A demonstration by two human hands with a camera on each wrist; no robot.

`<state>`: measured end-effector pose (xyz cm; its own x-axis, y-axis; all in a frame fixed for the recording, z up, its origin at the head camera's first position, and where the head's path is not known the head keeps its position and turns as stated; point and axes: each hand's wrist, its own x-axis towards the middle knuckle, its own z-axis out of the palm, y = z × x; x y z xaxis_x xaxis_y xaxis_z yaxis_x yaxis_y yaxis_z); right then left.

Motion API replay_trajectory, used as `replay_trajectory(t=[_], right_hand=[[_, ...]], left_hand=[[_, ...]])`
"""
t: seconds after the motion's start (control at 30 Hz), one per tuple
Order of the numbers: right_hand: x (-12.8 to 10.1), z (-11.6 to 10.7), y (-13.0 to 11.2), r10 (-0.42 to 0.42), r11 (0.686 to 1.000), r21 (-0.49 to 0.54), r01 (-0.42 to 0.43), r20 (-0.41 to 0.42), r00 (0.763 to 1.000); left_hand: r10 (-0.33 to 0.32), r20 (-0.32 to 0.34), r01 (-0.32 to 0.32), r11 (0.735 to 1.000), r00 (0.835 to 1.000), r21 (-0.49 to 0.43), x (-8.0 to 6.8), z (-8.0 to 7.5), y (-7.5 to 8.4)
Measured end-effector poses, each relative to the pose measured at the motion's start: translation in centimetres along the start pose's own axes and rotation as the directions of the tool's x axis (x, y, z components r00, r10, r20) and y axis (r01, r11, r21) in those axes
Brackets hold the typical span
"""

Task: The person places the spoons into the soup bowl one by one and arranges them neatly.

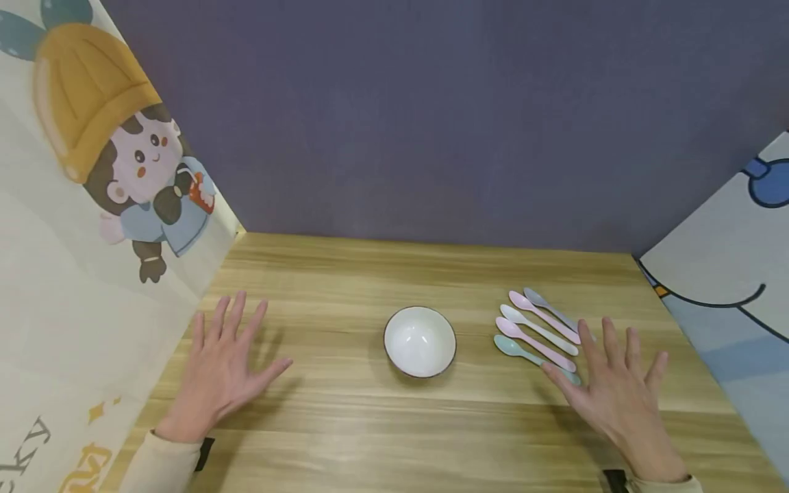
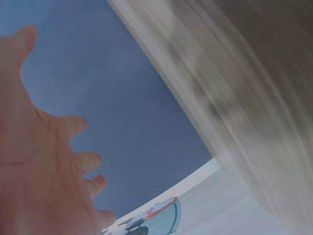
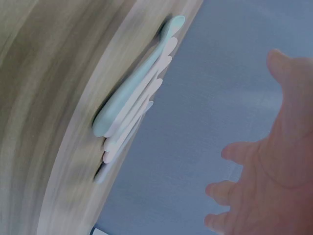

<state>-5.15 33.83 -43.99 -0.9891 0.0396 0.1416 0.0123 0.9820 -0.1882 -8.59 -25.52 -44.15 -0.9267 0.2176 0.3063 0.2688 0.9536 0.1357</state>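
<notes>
A white bowl with a dark rim stands in the middle of the wooden table. To its right several spoons lie side by side on a slant: a teal spoon nearest, then a pink spoon, a white spoon, another pink spoon and a grey spoon farthest. My left hand is spread over the table left of the bowl, holding nothing. My right hand, fingers also spread and holding nothing, overlaps the spoon handles in the head view. In the right wrist view the teal spoon lies apart from the palm.
A wooden table carries everything. Behind it rises a dark blue-grey panel. A white panel with a cartoon figure borders the left side, and a printed white and blue panel the right.
</notes>
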Motion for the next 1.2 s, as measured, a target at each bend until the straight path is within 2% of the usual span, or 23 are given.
replay_trajectory(t=[0.33, 0.57, 0.73, 0.83, 0.93, 1.0, 1.1, 1.2], right_hand=[[-0.1, 0.0, 0.0, -0.016, 1.000, 0.008, 0.015, 0.002, 1.000], [-0.1, 0.2, -0.1, -0.032, 0.999, 0.012, 0.032, -0.004, 0.999], [0.0, 0.4, -0.1, -0.044, 0.999, 0.028, 0.045, -0.026, 0.999], [0.1, 0.6, 0.1, -0.067, 0.996, 0.061, 0.071, -0.067, 0.995], [0.5, 0.9, 0.4, -0.110, 0.977, 0.164, 0.134, -0.149, 0.983], [0.9, 1.1, 0.7, -0.132, 0.951, 0.246, 0.187, -0.223, 0.966], [1.3, 1.2, 1.1, -0.115, 0.914, 0.340, 0.220, -0.303, 0.946], [1.5, 1.2, 1.5, -0.069, 0.903, 0.381, 0.198, -0.326, 0.943]], left_hand=[[0.011, 0.051, -0.010, 1.000, 0.999, -0.023, 0.1, 0.2, 0.5], [0.027, 0.149, 0.002, 0.982, 0.989, -0.188, -0.2, 1.1, 2.0], [0.052, 0.134, -0.012, 0.960, 0.990, -0.278, -0.4, 1.7, 3.3], [0.063, 0.128, -0.017, 0.944, 0.990, -0.330, -0.3, 2.0, 3.8], [0.055, 0.118, -0.001, 0.909, 0.991, -0.417, -0.3, 1.8, 4.0], [0.052, 0.099, 0.003, 0.873, 0.994, -0.487, -0.2, 1.7, 4.1], [0.056, 0.074, 0.000, 0.795, 0.996, -0.606, 0.0, 2.0, 4.4], [0.051, 0.062, 0.009, 0.700, 0.997, -0.714, 0.4, 2.9, 5.2]])
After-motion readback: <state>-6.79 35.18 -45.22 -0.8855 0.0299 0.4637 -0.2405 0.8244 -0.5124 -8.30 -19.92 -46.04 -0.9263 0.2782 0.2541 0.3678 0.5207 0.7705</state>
